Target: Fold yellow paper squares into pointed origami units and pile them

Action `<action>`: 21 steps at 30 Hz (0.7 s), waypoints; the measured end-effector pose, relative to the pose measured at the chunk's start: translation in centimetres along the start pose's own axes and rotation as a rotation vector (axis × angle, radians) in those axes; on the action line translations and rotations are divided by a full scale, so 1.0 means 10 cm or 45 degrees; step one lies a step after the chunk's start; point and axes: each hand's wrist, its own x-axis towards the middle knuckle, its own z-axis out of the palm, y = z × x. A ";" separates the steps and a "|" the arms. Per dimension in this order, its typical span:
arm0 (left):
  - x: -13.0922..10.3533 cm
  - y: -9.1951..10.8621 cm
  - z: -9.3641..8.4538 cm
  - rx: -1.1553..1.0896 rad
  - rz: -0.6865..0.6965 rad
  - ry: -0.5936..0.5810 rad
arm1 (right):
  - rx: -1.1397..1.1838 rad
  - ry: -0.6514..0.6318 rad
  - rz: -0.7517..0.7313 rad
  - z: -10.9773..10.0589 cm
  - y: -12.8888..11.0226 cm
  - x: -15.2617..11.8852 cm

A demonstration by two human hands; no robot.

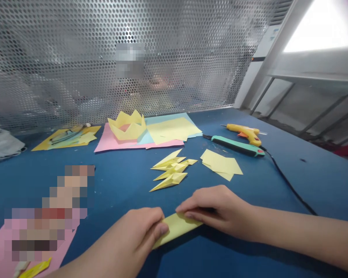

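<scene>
A folded strip of yellow paper (178, 230) lies between my two hands near the front of the blue table. My left hand (142, 231) grips its left end, thumb on top. At the other end, the fingers of my right hand (217, 210) close on the strip. Beyond the hands sits a group of several pointed, folded yellow paper pieces (172, 170). To their right is a small pile of yellow paper sheets (222, 164). The undersides of both hands are hidden.
A yellow paper crown (127, 129) stands on pink paper (104, 141) at the back. Right of it lie a green-handled cutter (234, 146) and a yellow glue gun (246, 132) with a black cable. A perforated metal panel (162, 50) bounds the table. Blurred-out things cover pink paper at left.
</scene>
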 end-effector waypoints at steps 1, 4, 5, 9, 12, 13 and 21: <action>0.00 -0.01 0.02 0.038 0.024 0.027 | -0.007 -0.005 0.005 0.00 0.00 -0.01; 0.01 -0.07 0.08 0.146 0.095 0.126 | -0.035 -0.005 0.019 -0.01 0.00 -0.04; 0.01 -0.09 0.10 0.183 0.114 0.170 | -0.050 -0.004 0.023 0.00 0.00 -0.05; 0.06 -0.15 0.17 0.325 0.176 0.340 | -0.136 0.000 0.018 0.03 0.02 -0.07; 0.10 -0.21 0.23 0.422 0.217 0.439 | -0.200 0.002 0.013 0.07 0.02 -0.09; 0.11 -0.23 0.25 0.454 0.232 0.466 | -0.217 0.001 0.013 0.09 0.03 -0.09; 0.09 -0.40 0.35 0.762 0.420 0.623 | -0.408 -0.048 0.022 0.17 0.01 -0.11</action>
